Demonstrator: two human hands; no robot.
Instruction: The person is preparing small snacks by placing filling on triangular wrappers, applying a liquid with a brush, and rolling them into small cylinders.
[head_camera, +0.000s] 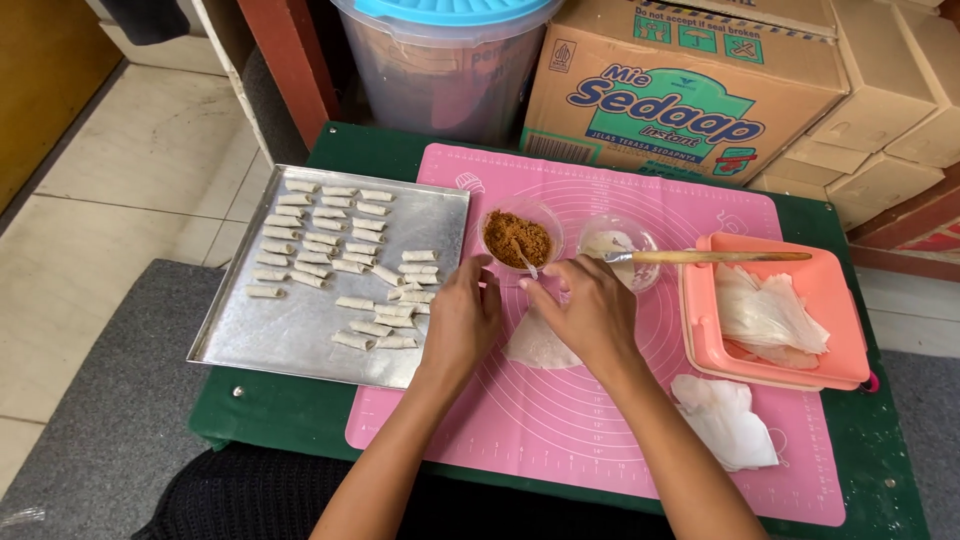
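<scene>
Head view looks down on our two bare hands working over a pink silicone pastry mat (560, 420) spread on a low green table (880, 470). Our left hand (460, 320) and right hand (590, 312) meet at the middle of the mat, fingers curled down onto a thin, pale triangular pastry sheet (538, 345). Both hands pinch and press the sheet's far edge, so each is closed lightly on the wrapper rather than lying loose.

Just beyond our fingertips stands a small clear plastic bowl of brown crumbly filling (517, 238) with a little spoon in it. To its right is a second clear bowl of whitish paste (612, 245), and a wooden-handled brush (710, 257) lies across it, handle pointing right.

At the left, partly over the mat's edge, sits a flat rectangular metal baking tray (280, 340) carrying rows of small rolled white pastries (325, 235), tidy at the far side and looser toward the near right corner.

At the right, a salmon-pink plastic box (845, 330) holds a stack of thin white wrapper sheets (765, 315). Near it, on the mat, lies a crumpled white cloth or paper (725, 420).

Beyond the table stand brown cardboard cartons (690, 90) and a clear plastic tub with a blue lid (445, 60).
</scene>
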